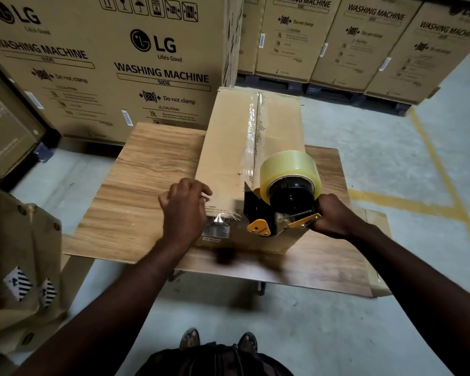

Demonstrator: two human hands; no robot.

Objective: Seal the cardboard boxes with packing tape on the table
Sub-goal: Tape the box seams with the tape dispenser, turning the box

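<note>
Head view: LG cartons (120,63) behind table (136,185), right hand (334,215) w/ dispenser (266,210) on box (228,147).

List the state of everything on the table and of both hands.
box: flaps closed, top seam taped.
tape dispenser: roll loaded, at the box's near end.
left hand: resting on the box's near end, fingers loosely bent.
right hand: gripping the tape dispenser's handle.
table: bearing the box.

"lg washing machine" on cartons (136,77)
</note>
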